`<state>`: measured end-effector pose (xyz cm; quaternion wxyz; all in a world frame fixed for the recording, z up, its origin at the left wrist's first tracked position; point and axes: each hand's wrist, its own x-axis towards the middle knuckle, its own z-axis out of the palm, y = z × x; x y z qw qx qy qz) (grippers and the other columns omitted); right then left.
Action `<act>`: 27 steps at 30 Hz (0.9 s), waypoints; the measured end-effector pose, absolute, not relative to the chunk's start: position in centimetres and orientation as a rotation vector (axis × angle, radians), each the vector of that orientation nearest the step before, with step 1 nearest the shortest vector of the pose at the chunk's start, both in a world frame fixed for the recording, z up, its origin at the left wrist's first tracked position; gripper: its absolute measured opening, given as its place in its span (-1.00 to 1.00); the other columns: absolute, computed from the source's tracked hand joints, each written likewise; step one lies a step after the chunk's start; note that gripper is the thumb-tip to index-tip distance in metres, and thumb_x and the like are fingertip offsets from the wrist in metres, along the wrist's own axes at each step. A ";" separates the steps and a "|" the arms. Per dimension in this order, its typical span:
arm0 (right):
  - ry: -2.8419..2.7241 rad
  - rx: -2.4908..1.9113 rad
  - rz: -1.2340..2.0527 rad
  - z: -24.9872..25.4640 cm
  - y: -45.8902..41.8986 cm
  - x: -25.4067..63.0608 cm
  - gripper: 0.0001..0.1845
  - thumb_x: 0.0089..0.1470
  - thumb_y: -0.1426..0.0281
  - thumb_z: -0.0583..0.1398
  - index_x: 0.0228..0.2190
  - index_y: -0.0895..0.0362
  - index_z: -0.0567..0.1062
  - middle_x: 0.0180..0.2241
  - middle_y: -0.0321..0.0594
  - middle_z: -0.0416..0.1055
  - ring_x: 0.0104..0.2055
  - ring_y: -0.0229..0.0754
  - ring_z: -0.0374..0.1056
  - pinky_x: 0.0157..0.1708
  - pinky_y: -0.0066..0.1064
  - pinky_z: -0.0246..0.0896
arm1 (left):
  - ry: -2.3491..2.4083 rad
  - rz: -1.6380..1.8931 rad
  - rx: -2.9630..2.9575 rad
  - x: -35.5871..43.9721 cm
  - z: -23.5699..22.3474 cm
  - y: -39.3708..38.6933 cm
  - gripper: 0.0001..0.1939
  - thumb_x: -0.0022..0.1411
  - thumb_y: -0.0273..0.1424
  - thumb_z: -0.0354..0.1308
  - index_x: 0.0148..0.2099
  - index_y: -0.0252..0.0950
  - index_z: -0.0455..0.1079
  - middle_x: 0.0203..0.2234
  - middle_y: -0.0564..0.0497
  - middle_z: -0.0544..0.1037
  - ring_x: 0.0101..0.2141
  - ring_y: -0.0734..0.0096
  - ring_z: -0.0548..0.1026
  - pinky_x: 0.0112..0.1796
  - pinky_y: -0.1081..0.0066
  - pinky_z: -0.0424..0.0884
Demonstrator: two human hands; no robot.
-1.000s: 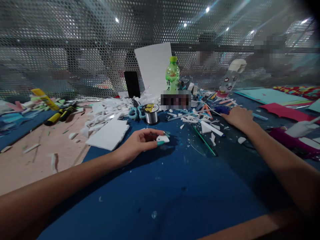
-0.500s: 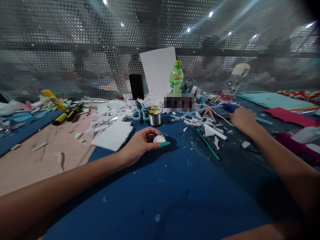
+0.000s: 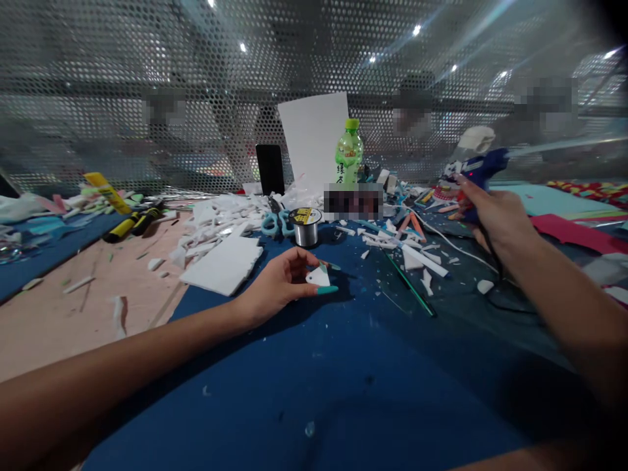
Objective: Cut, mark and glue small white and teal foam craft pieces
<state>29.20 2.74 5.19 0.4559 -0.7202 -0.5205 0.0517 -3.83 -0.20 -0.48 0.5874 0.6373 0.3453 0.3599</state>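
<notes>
My left hand [image 3: 282,282] rests on the blue mat [image 3: 314,366] and pinches a small white foam piece [image 3: 317,278] between thumb and fingers with teal nails. My right hand [image 3: 493,212] is raised at the right, closed round the grip of a blue glue gun [image 3: 478,171] whose black cord [image 3: 495,268] trails down to the mat. The gun's nozzle points to the upper right.
A white foam sheet [image 3: 222,264] and many white scraps [image 3: 216,219] lie left of my left hand. Behind it stand a spool of wire [image 3: 305,226], teal scissors [image 3: 275,221], a black phone [image 3: 269,169], a white board [image 3: 314,140] and a green bottle [image 3: 348,152]. A green-edged ruler [image 3: 408,284] lies between my hands.
My right hand has lifted the blue glue gun off the cluttered table and raised it to the right. My left hand stays in place with the foam piece.
</notes>
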 end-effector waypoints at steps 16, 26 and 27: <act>-1.309 -1.050 1.228 3.0 -3.3 22.6 -0.82 0.06 0.26 0.17 -0.40 0.13 0.42 -0.75 -0.41 0.19 -0.68 -0.34 0.18 -0.59 -0.47 0.25 | 0.964 0.802 1.545 -4.2 -0.3 -0.3 -0.62 -0.10 -0.48 0.29 -0.18 -0.35 0.33 -0.34 0.02 0.48 -0.34 0.45 0.45 -0.28 0.41 0.37; -1.400 -1.291 1.372 1.4 -5.6 21.3 -0.58 -0.01 0.18 0.20 -0.74 0.16 0.38 -0.84 -0.32 0.20 -0.82 -0.37 0.12 -0.80 -0.52 0.03 | 0.953 0.799 1.495 -4.0 -0.3 -0.5 -0.62 -0.07 -0.52 0.27 -0.15 -0.35 0.31 -0.45 0.07 0.50 -0.42 0.53 0.46 -0.39 0.54 0.36; -1.424 -1.336 1.356 1.1 -5.9 21.1 -0.52 -0.03 0.16 0.21 -0.81 0.15 0.32 -0.85 -0.30 0.20 -0.81 -0.37 0.13 -0.78 -0.52 0.04 | 0.956 0.792 1.492 -4.0 -0.4 -0.4 -0.63 -0.06 -0.52 0.26 -0.14 -0.35 0.32 -0.45 0.07 0.50 -0.42 0.53 0.46 -0.40 0.54 0.35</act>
